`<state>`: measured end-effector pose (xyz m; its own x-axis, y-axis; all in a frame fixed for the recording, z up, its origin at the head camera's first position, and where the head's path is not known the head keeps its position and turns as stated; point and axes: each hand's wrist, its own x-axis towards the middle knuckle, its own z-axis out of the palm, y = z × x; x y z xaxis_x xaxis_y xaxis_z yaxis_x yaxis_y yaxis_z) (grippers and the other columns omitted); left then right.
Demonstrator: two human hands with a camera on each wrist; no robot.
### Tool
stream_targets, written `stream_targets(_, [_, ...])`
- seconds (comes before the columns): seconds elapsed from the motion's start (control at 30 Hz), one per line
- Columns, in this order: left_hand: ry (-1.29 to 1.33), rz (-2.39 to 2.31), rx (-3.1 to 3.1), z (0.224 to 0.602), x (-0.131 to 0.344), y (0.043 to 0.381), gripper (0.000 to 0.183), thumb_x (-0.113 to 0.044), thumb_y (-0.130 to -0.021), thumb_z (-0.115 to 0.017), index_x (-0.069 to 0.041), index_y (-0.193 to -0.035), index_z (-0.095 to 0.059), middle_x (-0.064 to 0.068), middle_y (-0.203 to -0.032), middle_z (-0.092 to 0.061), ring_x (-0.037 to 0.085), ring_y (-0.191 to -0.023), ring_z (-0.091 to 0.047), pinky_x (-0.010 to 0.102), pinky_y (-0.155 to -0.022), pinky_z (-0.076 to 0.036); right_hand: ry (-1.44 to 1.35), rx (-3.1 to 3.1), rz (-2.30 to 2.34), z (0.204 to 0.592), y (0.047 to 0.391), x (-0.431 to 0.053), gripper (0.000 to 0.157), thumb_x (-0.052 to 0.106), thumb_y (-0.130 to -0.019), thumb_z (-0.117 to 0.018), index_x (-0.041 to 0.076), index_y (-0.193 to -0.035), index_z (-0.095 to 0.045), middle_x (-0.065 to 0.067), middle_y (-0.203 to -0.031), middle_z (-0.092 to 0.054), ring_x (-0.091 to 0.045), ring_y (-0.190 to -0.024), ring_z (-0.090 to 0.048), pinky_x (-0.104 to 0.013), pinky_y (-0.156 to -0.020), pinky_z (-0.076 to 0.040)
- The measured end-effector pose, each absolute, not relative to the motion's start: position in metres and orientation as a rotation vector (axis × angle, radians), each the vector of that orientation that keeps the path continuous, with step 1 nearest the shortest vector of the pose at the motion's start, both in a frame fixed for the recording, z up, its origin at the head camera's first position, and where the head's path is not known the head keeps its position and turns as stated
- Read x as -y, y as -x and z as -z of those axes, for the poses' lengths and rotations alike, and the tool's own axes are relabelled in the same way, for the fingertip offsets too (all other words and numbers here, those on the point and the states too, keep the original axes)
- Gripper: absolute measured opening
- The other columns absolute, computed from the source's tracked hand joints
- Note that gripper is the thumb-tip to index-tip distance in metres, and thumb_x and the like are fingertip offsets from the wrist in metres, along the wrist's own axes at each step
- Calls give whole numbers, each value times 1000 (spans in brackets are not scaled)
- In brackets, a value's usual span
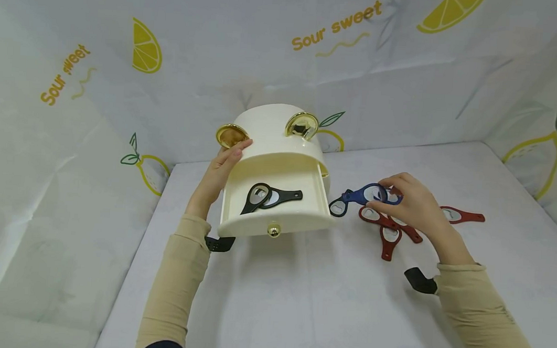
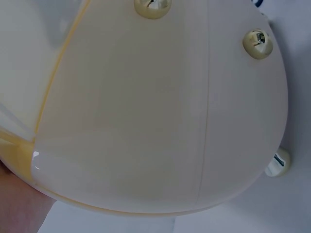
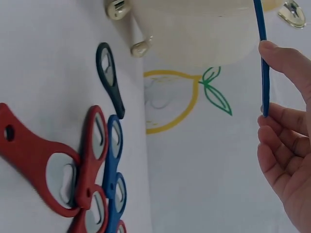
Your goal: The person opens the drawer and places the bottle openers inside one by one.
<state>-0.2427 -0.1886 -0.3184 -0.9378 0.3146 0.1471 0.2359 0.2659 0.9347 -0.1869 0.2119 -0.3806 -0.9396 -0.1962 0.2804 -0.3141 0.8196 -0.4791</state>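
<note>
Where the left hand [image 1: 213,180] lies against the left side of the cream cabinet [image 1: 271,129], beside one of its two gold ear-shaped pieces [image 1: 231,136], the fingers in sight look nearly straight; the rest are hidden, so whether it grips cannot be told. The drawer [image 1: 299,223], with a gold knob [image 1: 274,230] on its front, stands pulled out, and two black magnifiers [image 1: 282,197] lie overlapping inside it. Just right of the drawer, a third black magnifier [image 3: 113,92] lies on the white table [image 1: 271,305]. Next comes the right hand [image 1: 414,205], thumb and fingers pinching a blue magnifier [image 3: 265,87] by one end, raised above the table and edge-on in the right wrist view. Below that hand, other blue magnifiers [image 3: 110,167] lie against a cluster of red magnifiers [image 1: 389,246]. Farthest right, one more red magnifier [image 1: 471,216] lies apart, its handle pointing right.
</note>
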Motion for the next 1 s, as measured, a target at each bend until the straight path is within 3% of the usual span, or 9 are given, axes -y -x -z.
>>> stream_targets(0.17, [-527, -1788, -2443, 319, 189, 243, 40, -32, -101, -38, -19, -138, -47, -1, -151, -33, 16, -143, -14, 47, -115, -12, -461, 2685, -770, 361, 184, -206, 53, 27, -70, -81, 1, -111, -62, -14, -106, -57, -26, -92, -54, -44, -75, -49])
stream_targets(0.43, [-513, -1775, -2460, 318, 188, 242, 40, -31, -101, -38, -20, -138, -47, -1, -150, -33, 17, -142, -16, 47, -114, -14, -636, 2425, -790, 336, 186, -185, 54, 19, -62, -86, 1, -108, -64, -12, -101, -64, -20, -86, -56, -23, -73, -42])
stream_targets(0.47, [-513, -1777, -2458, 318, 188, 242, 40, -31, -101, -38, -20, -138, -47, -1, -150, -34, 17, -142, -16, 47, -114, -14, -660, 2397, -803, 334, 188, -181, 53, 20, -63, -85, 1, -108, -64, -13, -99, -65, -21, -85, -56, -24, -73, -41])
stream_targets(0.6, [-524, -1792, -2448, 318, 189, 243, 40, -31, -101, -38, -19, -138, -47, 0, -150, -35, 16, -142, -16, 46, -115, -14, -756, 2297, -832, 328, 195, -163, 61, 50, -73, -74, -1, -105, -66, -15, -96, -66, -25, -83, -57, -32, -74, -42])
stream_targets(0.67, [-528, -1796, -2446, 318, 188, 243, 40, -31, -100, -39, -18, -137, -47, 0, -150, -35, 16, -142, -17, 45, -114, -15, -806, 2258, -839, 328, 198, -154, 63, 54, -73, -71, -1, -103, -67, -15, -93, -66, -26, -82, -57, -35, -74, -43])
stream_targets(0.7, [-530, -1797, -2446, 318, 188, 243, 40, -31, -100, -39, -18, -137, -48, 0, -150, -35, 16, -142, -17, 45, -114, -16, -828, 2243, -840, 328, 200, -150, 63, 53, -72, -73, -1, -103, -67, -15, -92, -66, -25, -82, -56, -35, -73, -43])
stream_targets(0.83, [-531, -1802, -2442, 318, 188, 244, 41, -32, -100, -39, -17, -137, -48, 1, -149, -35, 16, -141, -17, 45, -114, -17, -901, 2227, -868, 325, 203, -132, 53, 25, -58, -88, 1, -100, -67, -11, -87, -65, -23, -82, -53, -33, -74, -42])
stream_targets(1.0, [-523, -1814, -2437, 318, 187, 243, 40, -31, -100, -39, -17, -137, -48, 2, -149, -34, 16, -140, -19, 44, -113, -20, -1003, 2280, -858, 323, 206, -113, 51, 27, -59, -87, 2, -99, -68, -9, -93, -68, -23, -88, -55, -36, -81, -42])
